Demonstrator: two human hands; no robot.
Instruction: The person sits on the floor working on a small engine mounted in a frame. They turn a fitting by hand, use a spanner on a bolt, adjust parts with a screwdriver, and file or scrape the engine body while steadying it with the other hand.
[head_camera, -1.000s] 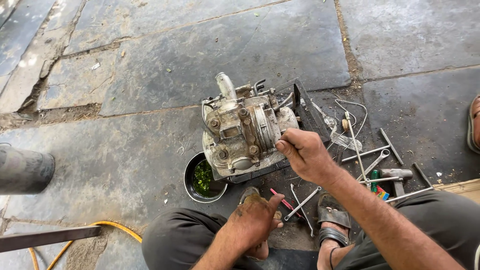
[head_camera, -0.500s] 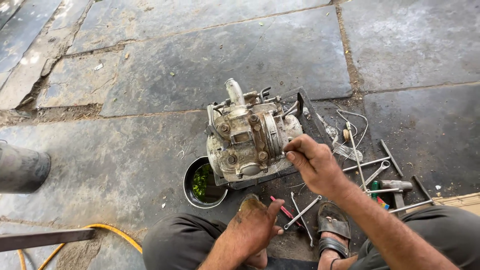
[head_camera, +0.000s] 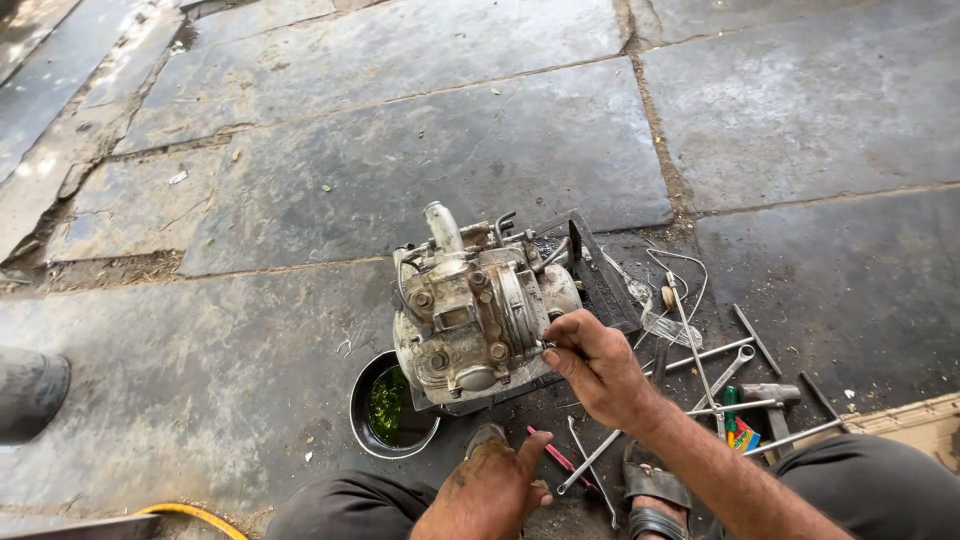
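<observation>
the stone-slab floor (head_camera: 330, 180) fills the view, and on it, just ahead of the person's knees, stands a grimy motorcycle engine (head_camera: 475, 315), tipped up on a black tray (head_camera: 600, 275) with its long axis running from the curved pipe at the upper left down to the rounded case at the lower right. the right hand (head_camera: 600, 370) is the nearer one: it sits at the engine's right flank, fingers (head_camera: 565, 335) curled and pinched against the edge of the side cover; whether they hold a small part or tool there cannot be made out. the engine lies up and to the left of that hand. the left hand (head_camera: 490, 485) is lower, apart from the engine, fingers loosely bent and holding nothing visible. a round metal bowl (head_camera: 375, 425) with green liquid sits just beside the engine's lower left. spanners (head_camera: 725, 375), a hammer (head_camera: 770, 395) and a pink-handled tool (head_camera: 550, 450) lie scattered right of and below the right hand.
</observation>
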